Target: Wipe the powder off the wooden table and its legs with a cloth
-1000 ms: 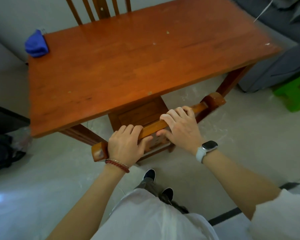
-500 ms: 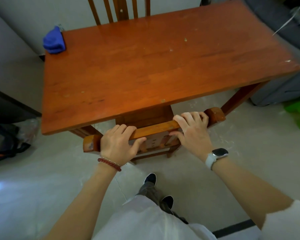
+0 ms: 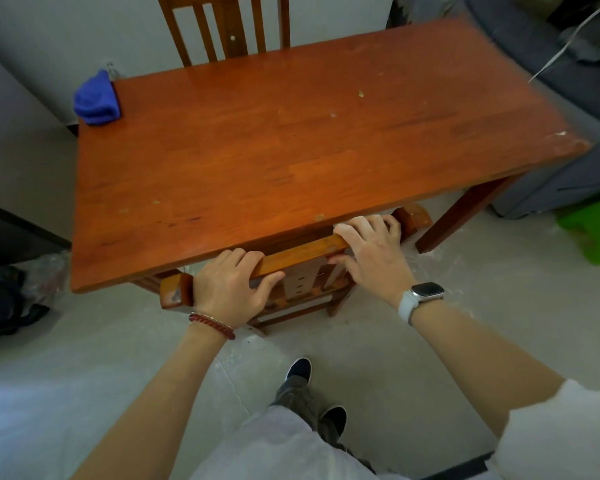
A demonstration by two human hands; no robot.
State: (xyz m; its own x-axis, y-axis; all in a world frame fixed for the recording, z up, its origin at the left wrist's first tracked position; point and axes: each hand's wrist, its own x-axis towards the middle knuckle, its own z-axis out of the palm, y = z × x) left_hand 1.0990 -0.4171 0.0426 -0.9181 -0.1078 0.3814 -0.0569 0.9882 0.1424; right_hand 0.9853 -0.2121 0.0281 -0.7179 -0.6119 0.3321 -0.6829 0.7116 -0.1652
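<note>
The wooden table [image 3: 291,150] fills the middle of the view, with small pale specks on its top and a whitish smear at its right corner. A folded blue cloth [image 3: 97,100] lies on its far left corner, away from both hands. A wooden chair [image 3: 302,252] stands tucked under the near edge. My left hand [image 3: 229,287] grips the chair's top rail near its left end. My right hand [image 3: 371,252] grips the same rail near its right end, fingers curled over it. A table leg [image 3: 461,216] shows at the right.
A second wooden chair [image 3: 229,26] stands behind the table against the wall. A grey sofa [image 3: 568,98] and a green stool [image 3: 593,226] are at the right. Dark bags [image 3: 7,299] lie on the floor at the left. White powder dusts the floor near the right leg.
With both hands on its top rail, the chair has slid further under the table. The view has shifted so the table sits lower and closer.
</note>
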